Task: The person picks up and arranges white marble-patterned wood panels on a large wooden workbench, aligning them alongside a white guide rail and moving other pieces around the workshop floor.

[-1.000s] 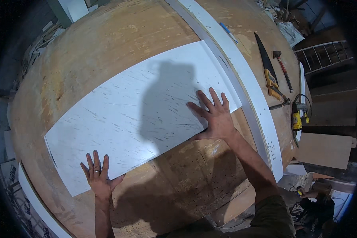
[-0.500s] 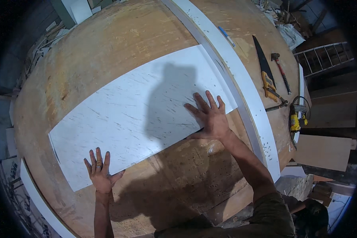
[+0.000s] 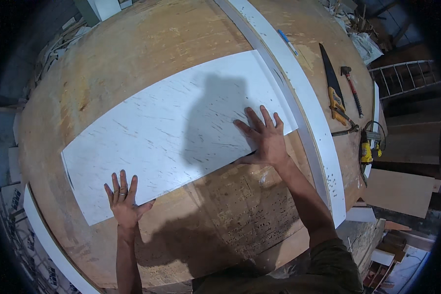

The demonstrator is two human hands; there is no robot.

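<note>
A white rectangular panel with short dark streaks lies flat on a worn brown wooden work surface. My left hand rests on its near left part, fingers stretched out, with a ring on one finger and the thumb at the near edge. On the near right part lies my right hand, fingers spread and thumb along the near edge. Neither hand grips anything. The panel's right end meets a long white strip with grey specks. My shadow covers the panel's middle.
Right of the strip lie a blue-and-white pen, a handsaw, a hammer, pincers and a yellow-and-black power tool. Another white strip runs along the lower left. A ladder stands at the far right.
Both hands stay flat on the panel, and it keeps its place against the strip. My view has shifted slightly. A dark shape at the lower right has gone from sight.
</note>
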